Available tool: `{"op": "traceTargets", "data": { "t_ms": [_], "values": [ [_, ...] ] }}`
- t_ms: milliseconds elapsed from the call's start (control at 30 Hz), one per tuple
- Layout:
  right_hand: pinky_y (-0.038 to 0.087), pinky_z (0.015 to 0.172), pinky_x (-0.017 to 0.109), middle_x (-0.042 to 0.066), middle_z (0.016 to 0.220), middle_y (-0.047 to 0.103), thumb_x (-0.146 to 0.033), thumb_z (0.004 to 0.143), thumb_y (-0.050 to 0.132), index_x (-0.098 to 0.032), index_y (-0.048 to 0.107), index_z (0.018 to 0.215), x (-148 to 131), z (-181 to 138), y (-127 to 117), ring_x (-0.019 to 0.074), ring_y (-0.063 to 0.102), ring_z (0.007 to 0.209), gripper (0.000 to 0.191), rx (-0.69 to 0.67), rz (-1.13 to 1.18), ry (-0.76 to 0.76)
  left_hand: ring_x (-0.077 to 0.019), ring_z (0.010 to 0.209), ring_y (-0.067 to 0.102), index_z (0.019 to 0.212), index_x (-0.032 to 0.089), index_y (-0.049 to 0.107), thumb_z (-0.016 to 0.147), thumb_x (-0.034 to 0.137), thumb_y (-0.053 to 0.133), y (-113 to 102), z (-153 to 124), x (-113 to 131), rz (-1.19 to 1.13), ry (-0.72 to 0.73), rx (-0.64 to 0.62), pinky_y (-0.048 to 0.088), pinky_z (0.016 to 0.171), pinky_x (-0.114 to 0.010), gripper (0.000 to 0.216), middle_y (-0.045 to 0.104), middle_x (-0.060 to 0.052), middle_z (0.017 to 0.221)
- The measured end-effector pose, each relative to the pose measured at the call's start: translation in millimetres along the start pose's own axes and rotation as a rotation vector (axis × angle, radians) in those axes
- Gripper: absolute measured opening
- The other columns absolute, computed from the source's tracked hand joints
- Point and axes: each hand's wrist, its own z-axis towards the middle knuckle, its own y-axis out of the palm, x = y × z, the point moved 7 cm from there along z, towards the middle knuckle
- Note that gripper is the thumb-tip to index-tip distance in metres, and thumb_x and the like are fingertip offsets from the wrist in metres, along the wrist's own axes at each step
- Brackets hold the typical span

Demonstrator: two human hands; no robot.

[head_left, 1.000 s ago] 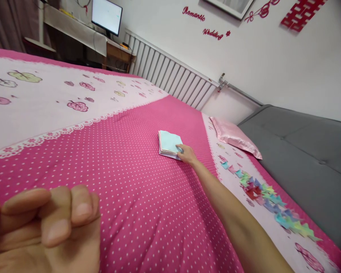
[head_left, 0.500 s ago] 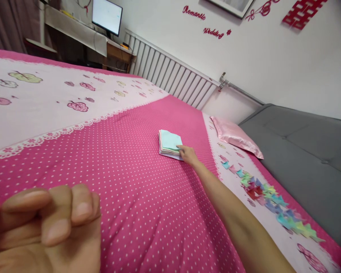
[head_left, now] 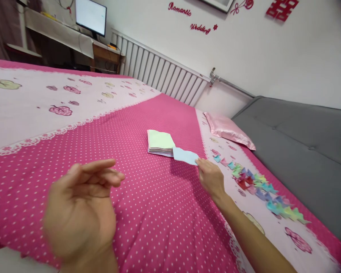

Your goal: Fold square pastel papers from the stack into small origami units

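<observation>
My right hand [head_left: 211, 177] pinches one edge of a light blue sheet of paper [head_left: 185, 156], which is lifted beside the stack. A square stack of coloured paper [head_left: 160, 140], pale green on top, lies on the pink dotted bedspread [head_left: 136, 212]. The sheet's far corner overlaps the stack's right corner in view; whether they touch I cannot tell. Nearer to me, at lower left, my left hand [head_left: 85, 208] hovers over the bed, palm up, fingers loosely curved and apart, with nothing in it.
Several small folded paper pieces [head_left: 261, 187] in many colours lie in rows at the right. A pink satin pillow [head_left: 230, 131] rests by the grey headboard [head_left: 298, 140]. Metal railings [head_left: 161, 66] run along the far side. Behind stands a desk with a monitor [head_left: 91, 17].
My right hand has drawn the blue sheet off the stack toward the right and nearer me, exposing pale green paper. My left hand has risen and moved right into fuller view.
</observation>
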Motion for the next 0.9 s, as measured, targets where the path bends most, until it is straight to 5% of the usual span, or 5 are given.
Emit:
{"op": "traceTargets", "data": {
  "t_ms": [167,333,533,667,900],
  "values": [
    [0.044,0.088,0.042,0.009,0.110,0.064,-0.005,0.077,0.036,-0.018,0.061,0.109,4.1,-87.5,-22.1,0.0233,0.057,0.103,0.042,-0.051,-0.027,-0.060,-0.0137,0.057,0.056,0.072,0.015,0.067,0.077,0.035,0.049,52.5,-14.5,-50.7,0.276,-0.151,-0.219,0.043,0.053,-0.025,0.027,0.065,-0.002,0.060],
    [0.044,0.089,0.042,0.009,0.115,0.061,-0.004,0.077,0.037,-0.018,0.059,0.112,7.6,-128.6,-23.3,0.0237,0.055,0.107,0.043,-0.140,0.059,-0.038,-0.0189,0.072,0.061,0.087,0.015,0.067,0.078,0.042,0.049,94.5,-48.1,-105.0,0.709,-0.043,-0.526,0.047,0.065,-0.030,0.033,0.067,-0.005,0.074],
    [0.038,0.097,0.045,0.008,0.133,0.044,-0.030,0.083,0.047,-0.024,0.044,0.127,20.0,-126.7,-39.8,0.0252,0.044,0.119,0.044,-0.332,0.342,0.007,-0.0224,0.106,0.053,0.104,0.018,0.060,0.084,0.031,0.042,136.5,-97.1,-128.6,0.954,0.370,-0.866,0.042,0.090,-0.039,0.030,0.059,-0.009,0.113],
    [0.030,0.103,0.045,0.005,0.140,0.033,-0.035,0.089,0.035,-0.025,0.018,0.138,26.5,-100.3,-44.1,0.0210,0.029,0.129,0.053,-0.219,0.535,0.189,-0.0249,0.125,0.036,0.119,0.014,0.049,0.086,0.026,0.036,146.5,-123.4,-150.8,1.156,0.577,-0.990,0.032,0.101,-0.044,0.038,0.044,-0.013,0.132],
    [0.016,0.109,0.042,0.005,0.146,0.016,-0.041,0.091,0.025,-0.017,0.012,0.140,3.7,-85.0,24.2,0.0198,0.012,0.134,0.056,-0.378,0.647,0.065,-0.0251,0.130,0.025,0.132,0.005,0.035,0.085,0.022,0.028,133.1,-149.4,-206.0,1.466,0.588,-1.201,0.028,0.104,-0.042,0.050,0.034,-0.014,0.139]
  ]
}}
